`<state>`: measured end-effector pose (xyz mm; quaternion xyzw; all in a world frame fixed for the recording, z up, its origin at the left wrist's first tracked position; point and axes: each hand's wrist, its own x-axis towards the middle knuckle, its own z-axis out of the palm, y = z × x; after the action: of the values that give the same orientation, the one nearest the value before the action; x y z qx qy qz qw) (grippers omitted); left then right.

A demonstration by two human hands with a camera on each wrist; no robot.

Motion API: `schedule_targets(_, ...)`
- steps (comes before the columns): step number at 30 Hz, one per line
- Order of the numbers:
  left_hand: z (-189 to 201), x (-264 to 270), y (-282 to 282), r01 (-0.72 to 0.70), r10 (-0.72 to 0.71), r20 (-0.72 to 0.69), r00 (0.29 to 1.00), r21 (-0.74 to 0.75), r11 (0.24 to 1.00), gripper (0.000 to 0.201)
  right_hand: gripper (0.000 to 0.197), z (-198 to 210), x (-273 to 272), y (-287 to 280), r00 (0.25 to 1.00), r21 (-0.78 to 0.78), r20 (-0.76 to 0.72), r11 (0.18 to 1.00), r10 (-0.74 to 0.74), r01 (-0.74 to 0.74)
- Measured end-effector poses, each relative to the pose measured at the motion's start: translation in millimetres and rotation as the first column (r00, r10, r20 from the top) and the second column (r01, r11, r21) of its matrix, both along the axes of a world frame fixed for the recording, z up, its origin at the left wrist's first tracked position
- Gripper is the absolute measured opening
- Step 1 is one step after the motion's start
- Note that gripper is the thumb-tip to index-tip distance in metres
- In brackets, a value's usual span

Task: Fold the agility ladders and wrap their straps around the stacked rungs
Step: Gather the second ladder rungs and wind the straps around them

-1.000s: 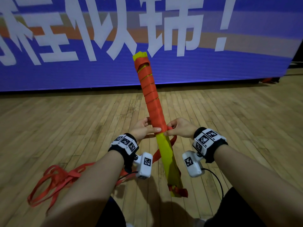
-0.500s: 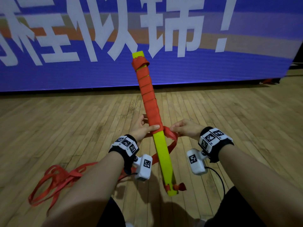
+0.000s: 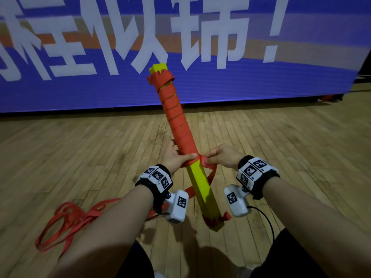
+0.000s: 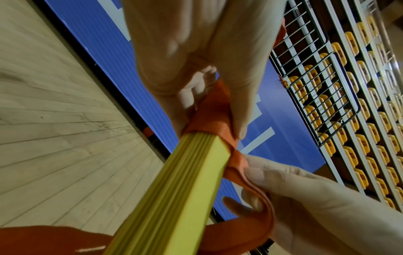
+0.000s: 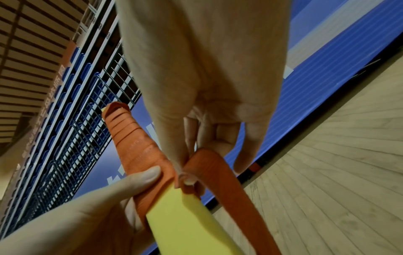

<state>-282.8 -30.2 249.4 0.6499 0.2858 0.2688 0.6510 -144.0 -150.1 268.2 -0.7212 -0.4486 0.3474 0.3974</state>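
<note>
Head view shows a long yellow-green bundle of stacked flat plastic rungs [image 3: 202, 189] held off a pale wooden plank floor [image 3: 80, 157], slanting from its near end at about 6 o'clock up toward 12 o'clock, tilted a little to the left. A flat orange-red webbing strap [image 3: 176, 117] is wound in close spiral turns over the far half of the bundle, with a short yellow tip showing beyond the last turn; the near half is bare. The left hand [image 3: 174, 157] grips the bundle at the lowest turn, at 9 o'clock of it, fingers curled behind and the thumb laid across the strap's edge on the front face. The right hand [image 3: 220, 157] is at 3 o'clock of the same spot, touching the bundle, and pinches the strap between thumb and fingertips; in the right wrist view the strap folds over the pinch and runs down toward the camera. From that pinch the free strap drops behind the bundle, passes toward 8 o'clock under the left forearm, and ends in a loose tangle of loops on the floor at about 8 o'clock. A small red knot of strap sits at the bundle's near end. Across 12 o'clock stands a blue banner with large white characters [image 3: 200, 87].
</note>
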Motion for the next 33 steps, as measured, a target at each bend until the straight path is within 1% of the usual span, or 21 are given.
schedule_targets(3, 0.5, 1.4, 0.9, -0.030, 0.030, -0.063, 0.998, -0.005, 1.000, 0.068, 0.015, 1.7, -4.3, 0.4, 1.000, 0.010, 0.017, 1.000, -0.025, 0.025)
schedule_targets(5, 2.7, 0.2, 0.8, -0.012, 0.009, -0.082, 0.997, -0.042, 0.999, 0.066, 0.012, 1.6, -6.7, 0.9, 0.998, 0.011, 0.025, 0.998, -0.054, 0.054)
schedule_targets(8, 6.6, -3.6, 1.7, 0.101, -0.108, -0.042, 0.993, -0.149, 0.984, 0.062, 0.002, 1.0, -7.1, 0.6, 0.993, 0.019, 0.013, 0.993, -0.114, 0.114)
schedule_targets(10, 8.1, -6.5, 2.8, 0.175, -0.181, -0.011, 0.983, -0.202, 0.964, 0.056, 0.007, 2.4, -5.9, -1.4, 0.990, 0.024, 0.001, 0.990, -0.138, 0.138)
schedule_targets(13, 9.6, -9.8, 4.7, 0.218, -0.222, 0.012, 0.975, -0.237, 0.947, 0.047, 0.013, 5.9, -5.2, -4.5, 0.989, 0.033, -0.009, 0.988, -0.151, 0.151)
schedule_targets(18, 10.1, -8.7, 2.9, 0.207, -0.213, -0.001, 0.977, -0.224, 0.952, 0.053, 0.019, 7.1, -4.9, -7.1, 0.990, 0.038, -0.044, 0.990, -0.134, 0.136)
schedule_targets(20, 10.4, -8.0, 0.4, 0.216, -0.224, -0.019, 0.974, -0.201, 0.956, 0.052, 0.017, 7.2, -4.8, -8.6, 0.991, 0.038, -0.062, 0.991, -0.122, 0.125)
schedule_targets(23, 11.3, -8.3, -2.2, 0.222, -0.230, -0.017, 0.973, -0.205, 0.953, 0.054, 0.006, 9.4, -6.1, -9.0, 0.991, 0.028, -0.057, 0.992, -0.118, 0.120)
schedule_targets(26, 12.5, -8.0, -5.0, 0.207, -0.214, -0.011, 0.977, -0.200, 0.958, 0.061, 0.004, 12.1, -7.6, -8.8, 0.991, -0.008, 0.013, 0.991, -0.130, 0.130)
schedule_targets(30, 10.7, -8.0, -6.5, 0.172, -0.179, -0.041, 0.983, -0.145, 0.974, 0.070, 0.014, 13.2, -7.1, -9.2, 0.986, -0.087, 0.137, 0.991, -0.091, 0.104)
schedule_targets(33, 9.3, -7.5, -3.5, 0.166, -0.175, -0.065, 0.982, -0.119, 0.979, 0.069, 0.016, 14.5, -8.5, -7.7, 0.980, -0.090, 0.181, 0.991, -0.083, 0.101)
